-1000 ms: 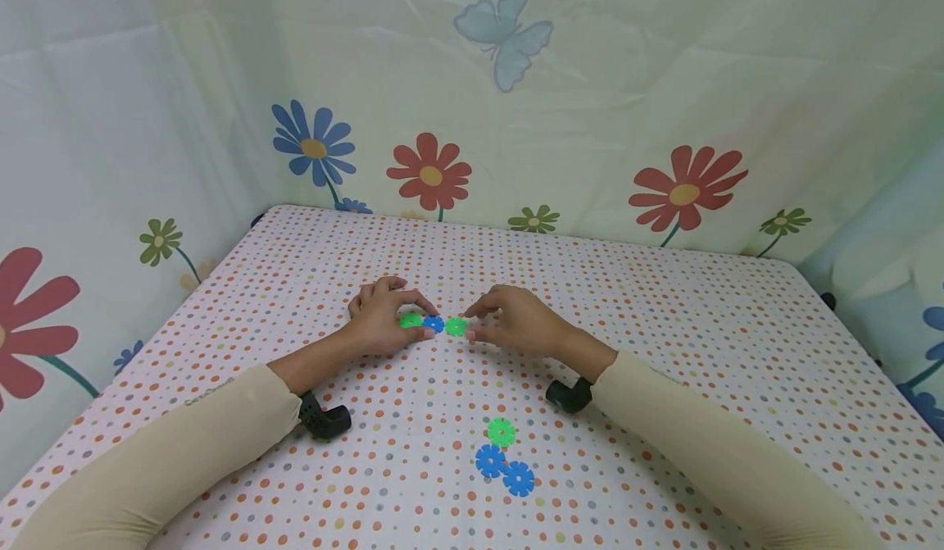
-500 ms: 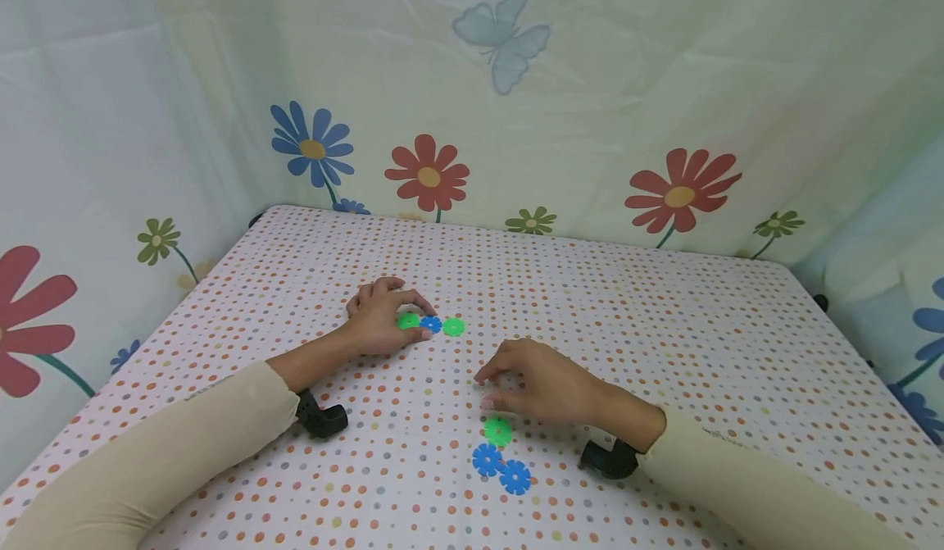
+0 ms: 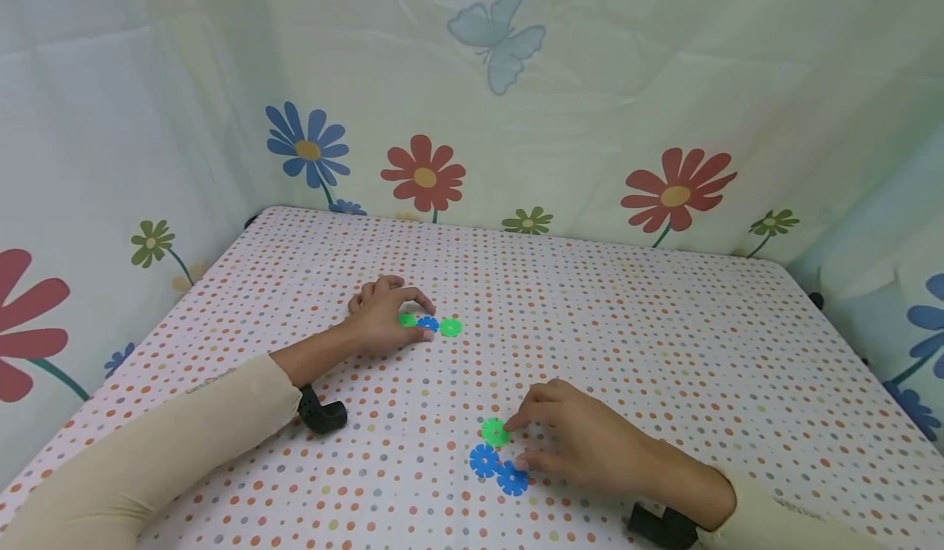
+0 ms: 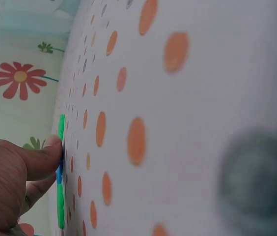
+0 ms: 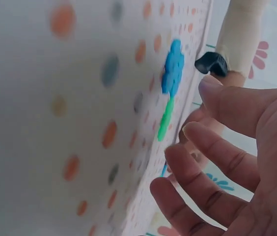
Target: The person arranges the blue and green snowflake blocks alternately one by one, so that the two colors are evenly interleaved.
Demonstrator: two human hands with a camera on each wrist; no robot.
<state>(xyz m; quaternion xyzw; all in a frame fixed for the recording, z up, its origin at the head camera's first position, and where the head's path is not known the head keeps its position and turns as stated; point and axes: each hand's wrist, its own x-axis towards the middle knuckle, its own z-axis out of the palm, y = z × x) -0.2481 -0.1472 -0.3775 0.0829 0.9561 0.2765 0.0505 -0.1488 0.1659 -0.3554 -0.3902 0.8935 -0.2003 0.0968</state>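
Note:
Far along the table, three notched plastic discs lie in a row: a green one (image 3: pixel 407 320), a blue one (image 3: pixel 428 323) and another green one (image 3: pixel 451 327). My left hand (image 3: pixel 383 320) holds the blue middle disc by its edges between thumb and index finger; the left wrist view shows that thumb at the row. Nearer to me lie a loose green disc (image 3: pixel 494 432) and two blue discs (image 3: pixel 483 461) (image 3: pixel 512 479). Over their right side hovers my right hand (image 3: pixel 590 443), fingers apart and loosely bent, gripping nothing. Its fingertips are close to the green disc and the nearest blue one.
A dotted cloth covers the table (image 3: pixel 627 337). Behind and beside it hangs a flowered curtain (image 3: pixel 560 124). Black wrist devices sit on the left wrist (image 3: pixel 321 413) and the right wrist (image 3: pixel 662 525).
My right hand has left the far row, moving toward me and to the right, down to the loose discs. The green disc it was touching stays in the row. My left hand stays put.

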